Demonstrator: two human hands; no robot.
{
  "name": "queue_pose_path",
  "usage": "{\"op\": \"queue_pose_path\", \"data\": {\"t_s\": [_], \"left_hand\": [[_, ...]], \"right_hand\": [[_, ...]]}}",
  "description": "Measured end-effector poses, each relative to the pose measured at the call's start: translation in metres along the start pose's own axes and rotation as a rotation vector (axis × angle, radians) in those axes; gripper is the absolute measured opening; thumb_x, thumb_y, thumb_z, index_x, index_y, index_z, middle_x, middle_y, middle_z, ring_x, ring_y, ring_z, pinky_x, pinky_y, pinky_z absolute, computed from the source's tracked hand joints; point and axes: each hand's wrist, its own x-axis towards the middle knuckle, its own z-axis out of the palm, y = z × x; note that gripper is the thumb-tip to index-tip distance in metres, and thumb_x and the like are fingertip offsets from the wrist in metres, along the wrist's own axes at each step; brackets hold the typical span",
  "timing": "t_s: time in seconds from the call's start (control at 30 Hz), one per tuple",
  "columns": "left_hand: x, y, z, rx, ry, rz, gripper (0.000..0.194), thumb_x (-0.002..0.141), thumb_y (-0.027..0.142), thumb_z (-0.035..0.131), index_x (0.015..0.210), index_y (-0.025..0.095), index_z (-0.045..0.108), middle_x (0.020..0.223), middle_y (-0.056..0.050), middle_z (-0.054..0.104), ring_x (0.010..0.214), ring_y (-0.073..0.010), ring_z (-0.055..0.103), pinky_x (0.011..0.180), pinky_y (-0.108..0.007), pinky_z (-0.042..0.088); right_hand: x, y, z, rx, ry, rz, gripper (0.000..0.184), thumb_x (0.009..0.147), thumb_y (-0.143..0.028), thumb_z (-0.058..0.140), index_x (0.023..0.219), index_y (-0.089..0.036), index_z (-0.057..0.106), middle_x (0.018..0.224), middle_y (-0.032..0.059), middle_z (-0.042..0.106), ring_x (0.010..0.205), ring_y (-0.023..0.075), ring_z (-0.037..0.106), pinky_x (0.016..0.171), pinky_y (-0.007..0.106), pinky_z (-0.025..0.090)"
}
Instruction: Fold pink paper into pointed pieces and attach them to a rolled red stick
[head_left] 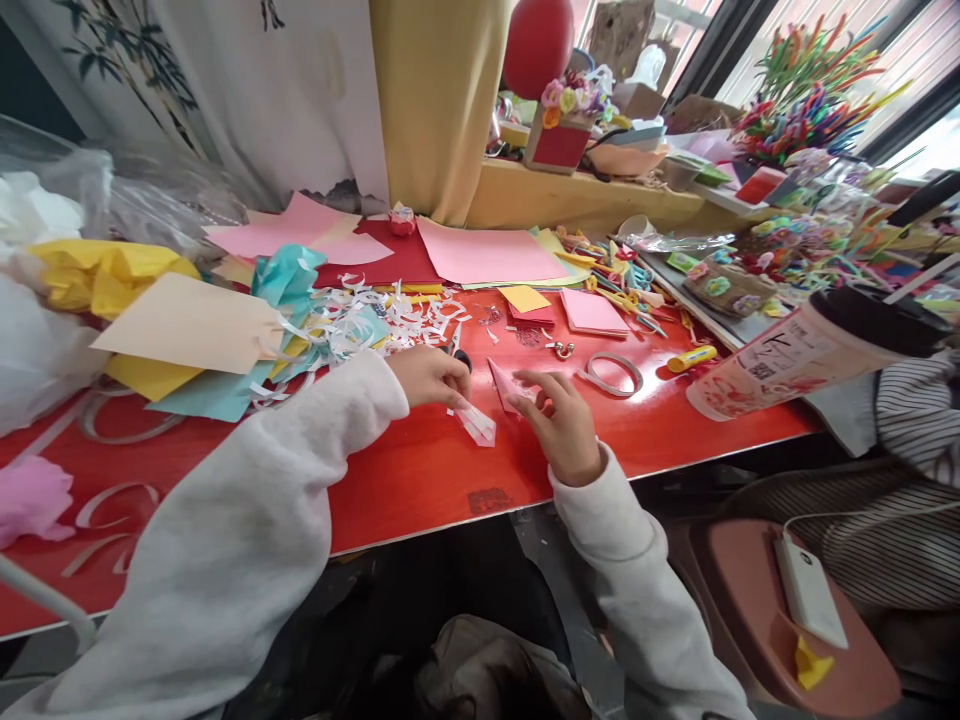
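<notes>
My left hand [429,378] is closed in a pinch on a small folded pale-pink paper [478,426], whose layered end points towards the table's front edge. Beside it, my right hand [564,425] has its bent fingertips closed on another folded pink paper [502,384], which has a pointed tip; the fingers partly cover it. Just behind my left hand lie scissors [459,352], partly hidden. Further back are a stack of pink paper squares [594,313] and a yellow paper square [524,298] on top of red ones.
White paper shreds [409,318] heap at the back left, beside coloured sheets [191,320]. On the right are a tape-like ring [613,374], a yellow tube [691,359] and a tilted drink cup [787,360]. A white power bank [810,590] rests on a stool.
</notes>
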Motion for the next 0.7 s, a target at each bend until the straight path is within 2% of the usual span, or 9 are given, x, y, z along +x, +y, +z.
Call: {"op": "queue_pose_path", "data": {"t_s": [0.03,0.13,0.23,0.3,0.4,0.47,0.53,0.63,0.7], "left_hand": [[0.002,0.002,0.004,0.066,0.005,0.011,0.010,0.073,0.026,0.059,0.077,0.018,0.065,0.077,0.000,0.064,0.078,-0.0127,0.058,0.073,-0.020,0.039],[0.008,0.005,0.017,0.322,0.045,0.076,0.012,0.071,0.029,0.064,0.079,0.021,0.069,0.090,-0.004,0.061,0.092,-0.0198,0.050,0.082,-0.030,0.036],[0.012,0.005,0.024,0.356,0.143,0.061,0.019,0.071,0.032,0.064,0.087,0.022,0.066,0.096,-0.006,0.058,0.095,-0.0225,0.047,0.084,-0.036,0.034],[0.014,0.006,0.024,0.233,0.238,0.016,0.025,0.074,0.036,0.060,0.092,0.018,0.062,0.094,-0.007,0.058,0.091,-0.0200,0.050,0.082,-0.035,0.037],[0.017,0.010,0.025,-0.116,0.420,-0.131,0.038,0.079,0.042,0.051,0.106,0.015,0.050,0.079,-0.003,0.059,0.071,-0.0150,0.054,0.069,-0.030,0.043],[0.018,0.012,0.026,-0.326,0.449,-0.163,0.037,0.077,0.041,0.053,0.105,0.017,0.047,0.070,0.000,0.058,0.061,-0.0128,0.054,0.059,-0.027,0.044],[0.018,0.013,0.027,-0.426,0.428,-0.122,0.025,0.075,0.034,0.056,0.092,0.017,0.052,0.067,0.000,0.057,0.058,-0.0113,0.054,0.053,-0.023,0.044],[0.016,0.010,0.024,-0.434,0.420,-0.056,0.010,0.073,0.025,0.057,0.077,0.016,0.055,0.065,0.000,0.055,0.057,-0.0090,0.052,0.053,-0.022,0.044],[0.015,0.009,0.021,-0.456,0.388,-0.002,0.007,0.072,0.021,0.058,0.076,0.015,0.056,0.062,0.001,0.054,0.056,-0.0080,0.052,0.056,-0.022,0.044]], "right_hand": [[0.002,0.004,-0.002,-0.156,0.033,-0.037,0.035,0.075,-0.040,0.059,0.103,-0.019,0.062,0.097,0.0095,0.060,0.079,0.0179,0.054,0.072,0.032,0.044],[0.007,0.012,-0.003,-0.422,-0.052,-0.089,0.036,0.077,-0.035,0.057,0.109,-0.020,0.061,0.092,0.0097,0.062,0.086,0.0233,0.056,0.068,0.032,0.044],[0.008,0.013,-0.003,-0.329,-0.011,-0.052,0.032,0.081,-0.031,0.052,0.109,-0.017,0.059,0.089,0.0080,0.061,0.071,0.0160,0.057,0.060,0.027,0.044],[0.006,0.009,-0.003,-0.224,0.077,-0.050,0.026,0.080,-0.027,0.052,0.102,-0.017,0.060,0.086,0.0060,0.058,0.063,0.0113,0.055,0.059,0.025,0.045],[0.001,0.002,-0.001,-0.216,0.166,-0.133,0.017,0.080,-0.022,0.051,0.091,-0.018,0.064,0.081,0.0040,0.055,0.060,0.0091,0.051,0.059,0.023,0.045],[-0.001,-0.003,0.001,-0.235,0.177,-0.192,0.018,0.081,-0.022,0.049,0.091,-0.018,0.065,0.080,0.0047,0.054,0.062,0.0097,0.050,0.061,0.024,0.046],[-0.001,-0.005,0.003,-0.183,0.182,-0.190,0.022,0.079,-0.029,0.054,0.095,-0.017,0.065,0.086,0.0069,0.053,0.069,0.0117,0.052,0.062,0.025,0.046],[0.001,-0.003,0.001,0.065,0.157,-0.039,0.043,0.073,-0.041,0.060,0.107,-0.016,0.060,0.098,0.0095,0.052,0.072,0.0121,0.053,0.060,0.026,0.047],[0.003,-0.001,-0.001,0.308,0.016,0.111,0.043,0.075,-0.044,0.056,0.107,-0.015,0.059,0.086,0.0062,0.056,0.061,0.0089,0.052,0.053,0.024,0.045]]}}
